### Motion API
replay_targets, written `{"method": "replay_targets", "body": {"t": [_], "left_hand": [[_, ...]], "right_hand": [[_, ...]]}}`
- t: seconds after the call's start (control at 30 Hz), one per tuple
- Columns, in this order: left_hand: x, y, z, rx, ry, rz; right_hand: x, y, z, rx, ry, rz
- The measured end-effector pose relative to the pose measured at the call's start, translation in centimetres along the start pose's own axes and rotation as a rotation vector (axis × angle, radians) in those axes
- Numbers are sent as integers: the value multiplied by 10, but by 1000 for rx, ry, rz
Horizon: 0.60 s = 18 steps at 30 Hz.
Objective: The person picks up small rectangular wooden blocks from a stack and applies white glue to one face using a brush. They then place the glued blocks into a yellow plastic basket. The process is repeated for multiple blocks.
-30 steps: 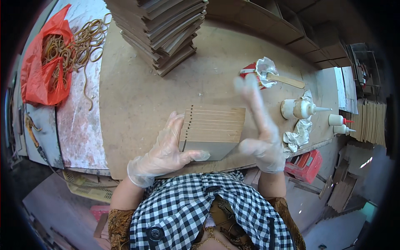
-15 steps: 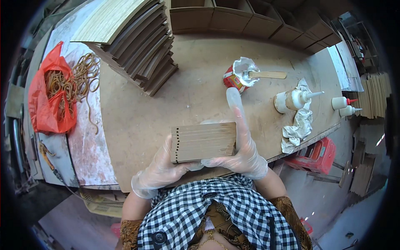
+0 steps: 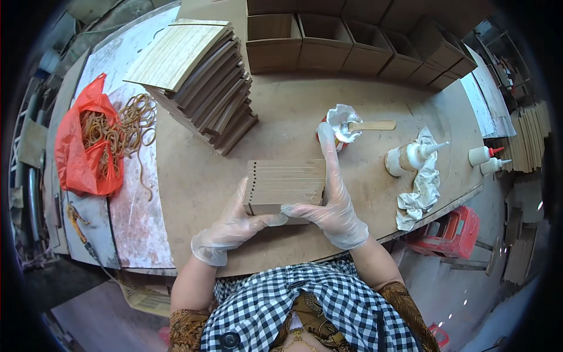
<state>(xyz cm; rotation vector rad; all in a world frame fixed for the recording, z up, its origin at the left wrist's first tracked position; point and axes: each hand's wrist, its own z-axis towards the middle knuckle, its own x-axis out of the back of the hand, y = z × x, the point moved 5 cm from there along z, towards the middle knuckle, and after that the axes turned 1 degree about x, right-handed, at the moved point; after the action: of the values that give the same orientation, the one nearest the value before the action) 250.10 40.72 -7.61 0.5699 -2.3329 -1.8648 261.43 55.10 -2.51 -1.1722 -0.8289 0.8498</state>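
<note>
A block of thin wooden boards (image 3: 286,180), pressed together with their edges facing up, is held above the table. A row of small dark notches runs along its left end. My left hand (image 3: 230,226), in a clear plastic glove, grips the left end with the thumb along the near face. Gloved as well, my right hand (image 3: 337,214) clasps the right end, thumb on the near face and index finger stretched up past the far corner. The other fingers are hidden under and behind the boards. Beyond the right fingertip stands a red tub of white paste (image 3: 341,120) with a wooden-handled brush (image 3: 372,125) across it.
A tall, uneven stack of boards (image 3: 205,88) stands at the far left. Open wooden boxes (image 3: 328,41) line the back. Left lies a red bag of rubber bands (image 3: 88,141). Right are a glue bottle (image 3: 402,159), crumpled cloth (image 3: 419,190), small bottles (image 3: 484,155) and a red stool (image 3: 454,232).
The boards have tipped so that more of their near face shows, and both hands keep hold of them. The whole view has shifted, with the table's things sitting lower in it.
</note>
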Motion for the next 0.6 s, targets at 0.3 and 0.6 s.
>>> {"method": "replay_targets", "body": {"t": [0.3,0.6], "left_hand": [[-2,16,4,80,-25,-101],[1,27,9,59,0,-58]], "right_hand": [[-4,2,11,-144,50,243],[-7,2,11,-242,93,449]]}}
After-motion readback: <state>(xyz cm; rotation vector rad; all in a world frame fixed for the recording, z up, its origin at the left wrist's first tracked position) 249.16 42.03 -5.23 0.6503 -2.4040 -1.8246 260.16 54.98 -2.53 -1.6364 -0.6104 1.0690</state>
